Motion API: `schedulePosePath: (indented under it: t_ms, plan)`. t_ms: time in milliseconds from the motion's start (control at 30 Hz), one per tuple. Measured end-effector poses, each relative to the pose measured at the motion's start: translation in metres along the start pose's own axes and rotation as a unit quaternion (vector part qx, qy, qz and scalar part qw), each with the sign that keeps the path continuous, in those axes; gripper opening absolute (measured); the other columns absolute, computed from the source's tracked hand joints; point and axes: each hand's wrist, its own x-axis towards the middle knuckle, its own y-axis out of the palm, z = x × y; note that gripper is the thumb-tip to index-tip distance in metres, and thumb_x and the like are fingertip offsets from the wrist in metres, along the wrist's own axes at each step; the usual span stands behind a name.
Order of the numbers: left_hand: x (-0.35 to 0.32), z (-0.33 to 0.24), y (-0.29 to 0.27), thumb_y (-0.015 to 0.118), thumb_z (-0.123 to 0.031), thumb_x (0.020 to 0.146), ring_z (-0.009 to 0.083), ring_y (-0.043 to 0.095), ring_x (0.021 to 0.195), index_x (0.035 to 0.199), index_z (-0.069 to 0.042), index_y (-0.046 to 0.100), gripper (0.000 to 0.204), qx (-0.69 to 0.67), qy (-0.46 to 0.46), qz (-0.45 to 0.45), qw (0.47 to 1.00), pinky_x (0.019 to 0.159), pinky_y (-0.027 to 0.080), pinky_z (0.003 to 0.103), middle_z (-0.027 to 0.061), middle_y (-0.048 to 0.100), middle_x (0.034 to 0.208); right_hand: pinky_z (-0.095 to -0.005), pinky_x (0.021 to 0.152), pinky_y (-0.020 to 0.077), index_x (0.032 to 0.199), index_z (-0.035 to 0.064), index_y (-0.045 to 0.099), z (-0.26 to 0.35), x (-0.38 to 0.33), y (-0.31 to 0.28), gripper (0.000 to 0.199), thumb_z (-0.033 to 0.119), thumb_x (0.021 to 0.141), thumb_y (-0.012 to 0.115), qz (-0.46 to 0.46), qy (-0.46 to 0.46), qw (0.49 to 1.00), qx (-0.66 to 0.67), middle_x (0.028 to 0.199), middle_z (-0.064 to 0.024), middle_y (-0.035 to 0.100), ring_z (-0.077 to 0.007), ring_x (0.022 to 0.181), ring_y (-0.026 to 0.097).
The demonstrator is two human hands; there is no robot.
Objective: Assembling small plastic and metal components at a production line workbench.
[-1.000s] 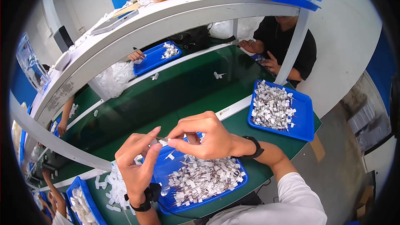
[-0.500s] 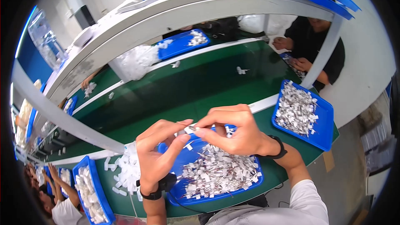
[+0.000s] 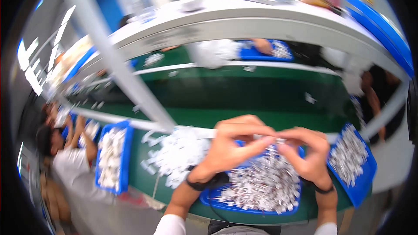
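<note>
My left hand (image 3: 237,150) and my right hand (image 3: 307,153) meet fingertip to fingertip above the far right part of a blue tray (image 3: 250,211). Both are closed in a pinch around a small white part (image 3: 281,141), mostly hidden by the fingers and smeared by motion. Below them, the tray holds a heap of small white pieces (image 3: 261,185) with thin dark leads. Each wrist wears a black band, and a thin cord hangs from the left one. To the left of the tray lies a loose pile of translucent white plastic pieces (image 3: 178,150) on the green bench.
Another blue tray of white pieces (image 3: 348,152) stands at the right, and one with larger white pieces (image 3: 112,159) at the left. Beyond runs a green conveyor belt (image 3: 244,91) under a white shelf (image 3: 261,21). A slanted post (image 3: 126,69) rises at left. Co-workers sit around.
The view has swung left, so the bench appears farther right. My joined hands have shifted right over the tray, still pinching. A co-worker's hand now reaches into the far tray.
</note>
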Motion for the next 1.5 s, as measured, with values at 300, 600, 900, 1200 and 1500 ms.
schedulePosePath:
  t_ms: [300, 600, 900, 1200, 1500]
  plan:
    - [0.003, 0.002, 0.013, 0.081, -0.014, 0.088, 0.0073, 0.056, 0.062, 0.095, -0.007, 0.082, 0.01, -0.093, 0.048, 0.004, 0.994, 0.051, 0.04, 0.023, 0.0039, 0.066, 0.082, -0.0218, 0.047, 0.0325, 0.091, -0.0036, 0.067, 0.006, -0.02, -0.015, 0.006, 0.002, 0.089, 0.067, 0.003, 0.05, 0.997, -0.051, 0.072, -0.0063, 0.058, -0.0097, 0.053, 0.053]
    - [0.009, 0.0, 0.002, 0.079, -0.013, 0.089, 0.0073, 0.058, 0.062, 0.097, -0.006, 0.082, 0.011, -0.083, 0.056, -0.011, 0.995, 0.051, 0.043, 0.023, 0.0044, 0.067, 0.085, -0.023, 0.057, 0.0407, 0.101, -0.0103, 0.071, 0.026, -0.004, -0.033, 0.01, -0.008, 0.091, 0.069, 0.095, 0.013, 0.992, -0.076, 0.082, -0.0116, 0.069, -0.0114, 0.063, 0.055]
    - [0.019, 0.019, -0.019, 0.072, -0.014, 0.097, 0.006, 0.06, 0.066, 0.118, 0.0, 0.067, 0.026, -0.219, -0.022, -0.071, 0.973, 0.053, 0.049, 0.02, 0.005, 0.066, 0.091, -0.0201, 0.054, 0.0372, 0.106, -0.0105, 0.071, 0.018, -0.017, -0.047, 0.014, -0.009, 0.095, 0.063, -0.014, 0.042, 0.999, -0.011, 0.089, -0.014, 0.07, -0.0076, 0.059, 0.049]
    - [0.017, 0.01, -0.031, 0.07, -0.01, 0.097, 0.0089, 0.065, 0.073, 0.122, 0.0, 0.066, 0.027, -0.201, -0.054, -0.054, 0.977, 0.049, 0.049, 0.021, 0.0044, 0.066, 0.093, -0.0195, 0.053, 0.0374, 0.113, -0.0104, 0.069, 0.014, -0.019, -0.044, 0.018, -0.007, 0.096, 0.063, -0.029, 0.093, 0.995, -0.022, 0.095, -0.0135, 0.072, -0.0076, 0.061, 0.052]
    - [0.016, -0.009, -0.033, 0.068, -0.004, 0.095, 0.0172, 0.075, 0.083, 0.131, 0.004, 0.06, 0.037, -0.242, -0.074, 0.012, 0.967, 0.057, 0.057, 0.022, 0.0161, 0.074, 0.105, -0.0249, 0.055, 0.04, 0.089, 0.0006, 0.072, -0.012, -0.024, -0.06, 0.02, 0.006, 0.074, 0.084, -0.073, -0.037, 0.996, -0.046, 0.07, -0.0076, 0.065, -0.0156, 0.064, 0.06]
